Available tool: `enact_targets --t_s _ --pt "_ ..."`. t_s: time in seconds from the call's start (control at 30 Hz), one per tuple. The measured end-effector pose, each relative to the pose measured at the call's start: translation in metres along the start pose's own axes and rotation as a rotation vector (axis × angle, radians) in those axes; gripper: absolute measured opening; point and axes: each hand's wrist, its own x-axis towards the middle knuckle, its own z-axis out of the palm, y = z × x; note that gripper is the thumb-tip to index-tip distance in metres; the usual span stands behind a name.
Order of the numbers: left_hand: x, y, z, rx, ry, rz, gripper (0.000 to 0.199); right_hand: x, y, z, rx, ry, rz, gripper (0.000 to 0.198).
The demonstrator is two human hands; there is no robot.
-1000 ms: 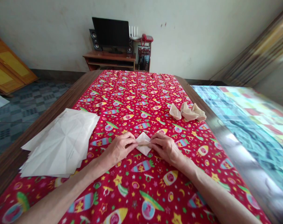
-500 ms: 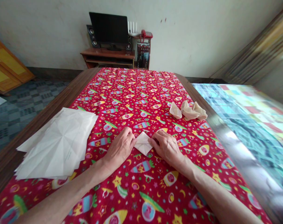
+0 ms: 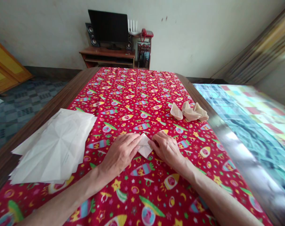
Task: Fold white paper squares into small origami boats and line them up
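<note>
A small white square of folded paper [image 3: 144, 148] lies on the red patterned cloth with one corner pointing away from me, crossed by crease lines. My left hand [image 3: 123, 149] covers its left corner, with the fingers stretched together over the edge and the thumb close below. At the right corner, my right hand [image 3: 166, 146] is closed, with curled fingers and the thumb pinching the paper's edge. Beyond my right hand sit several folded paper pieces [image 3: 190, 112], cream-coloured and standing up in points. A stack of creased white paper sheets [image 3: 55, 147] lies left of my left hand.
The red cloth [image 3: 142, 94] covers most of a dark wooden table [image 3: 64, 99]. Past its far end stand a monitor [image 3: 108, 28], speakers and a red telephone [image 3: 147, 33] on a small desk [image 3: 107, 54]. A bed with a checked cover [image 3: 245, 103] is at the right.
My left hand has straightened its fingers and slid them over the paper's left corner. The right hand keeps its pinch nearly in place. The view has shifted slightly.
</note>
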Motion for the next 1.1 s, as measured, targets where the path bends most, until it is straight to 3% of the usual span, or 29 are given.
enact_targets --t_s 0.1,0.3,0.43,0.57,0.67,0.83,1.1 --pt "-0.008 0.007 -0.004 0.058 -0.122 0.093 0.042 -0.001 0.0 0.0 0.007 0.007 -0.001 0.025" --pt "-0.015 0.007 -0.003 0.081 -0.266 0.09 0.048 -0.002 0.001 0.001 0.038 0.019 0.003 0.024" --pt "-0.015 0.006 -0.002 0.091 -0.26 0.083 0.048 -0.005 -0.001 0.002 0.06 0.06 -0.033 0.015" --pt "-0.014 0.009 -0.005 0.098 -0.26 0.076 0.049 -0.013 -0.006 0.0 0.025 0.046 -0.283 0.03" --pt "-0.015 0.011 -0.008 0.11 -0.27 0.07 0.05 -0.021 -0.007 -0.003 0.036 -0.014 -0.38 0.039" --pt "-0.022 0.008 -0.012 0.107 -0.226 0.055 0.048 -0.04 0.003 -0.012 0.068 -0.154 -0.374 0.05" --pt "-0.038 -0.001 -0.014 0.137 -0.194 0.027 0.045 -0.06 0.013 -0.015 0.034 -0.096 -0.287 0.057"
